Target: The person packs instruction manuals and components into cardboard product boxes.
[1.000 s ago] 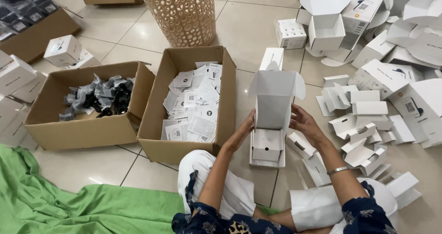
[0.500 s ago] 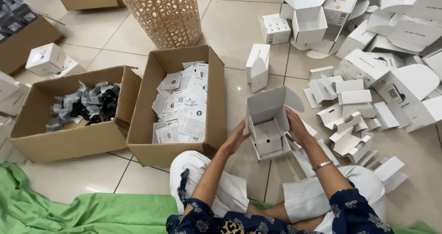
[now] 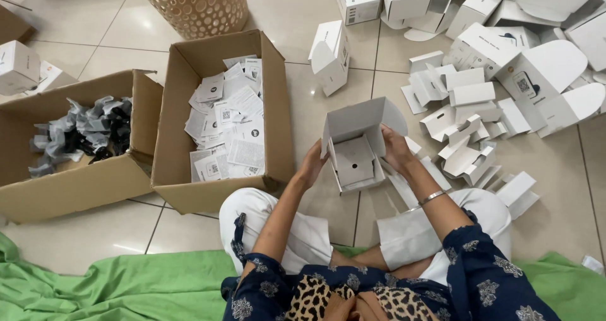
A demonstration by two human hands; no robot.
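Note:
I hold a small open white box [image 3: 355, 145] above the tiled floor in front of my knees. My left hand [image 3: 312, 164] grips its left side and my right hand [image 3: 396, 149] grips its right side. The lid flap stands up at the back. Inside sits a white insert with a small dark hole in its middle. A metal bangle sits on my right wrist.
A cardboard box [image 3: 180, 122] of white leaflets stands left of my hands; another cardboard box [image 3: 69, 182] with grey and black wrapped items lies further left. Several white inserts [image 3: 464, 128] and open white boxes [image 3: 536, 68] are scattered right. A perforated basket [image 3: 196, 5] stands behind, green cloth [image 3: 107, 286] beside me.
The white box has come down and closer to me, tilting so its inside faces up. Both hands stayed on its sides.

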